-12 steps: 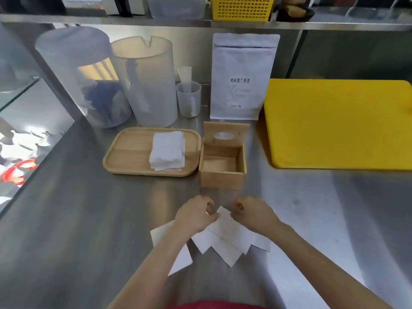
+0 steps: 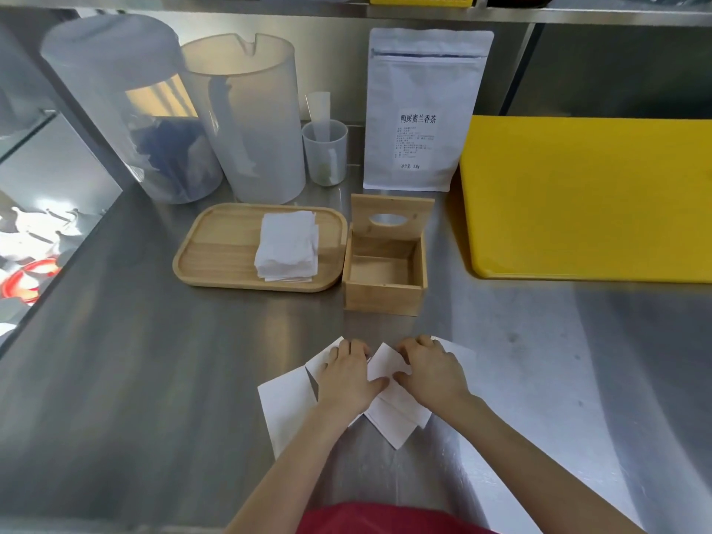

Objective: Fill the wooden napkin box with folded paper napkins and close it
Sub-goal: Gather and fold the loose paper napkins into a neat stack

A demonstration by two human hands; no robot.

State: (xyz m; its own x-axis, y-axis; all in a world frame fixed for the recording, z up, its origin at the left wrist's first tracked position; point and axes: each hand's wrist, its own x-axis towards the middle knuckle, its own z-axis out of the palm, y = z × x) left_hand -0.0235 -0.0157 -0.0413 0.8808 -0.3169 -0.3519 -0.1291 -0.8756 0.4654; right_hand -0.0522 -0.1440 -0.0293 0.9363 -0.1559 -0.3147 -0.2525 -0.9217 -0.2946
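Observation:
The wooden napkin box (image 2: 379, 298) stands open and empty on the steel counter, its lid (image 2: 391, 217) with an oval hole tilted up at the back. Left of it a wooden tray (image 2: 215, 248) carries a stack of folded white napkins (image 2: 287, 246). Near the counter's front edge lies a white napkin (image 2: 389, 414), partly folded, with a second sheet (image 2: 283, 408) spread under it to the left. My left hand (image 2: 345, 375) and my right hand (image 2: 433, 371) both press down on the napkin, fingers pinching its folds side by side.
Behind the tray stand two translucent plastic jugs (image 2: 250, 121), a small measuring cup (image 2: 325, 152) and a white tea pouch (image 2: 425, 109). A yellow cutting board (image 2: 585, 198) fills the right rear. A glass panel (image 2: 50, 186) borders the counter's left edge.
Both hands have shifted a little on the napkin, flattening its folded corners; more of the paper now shows beyond the fingers. The box and tray have not moved.

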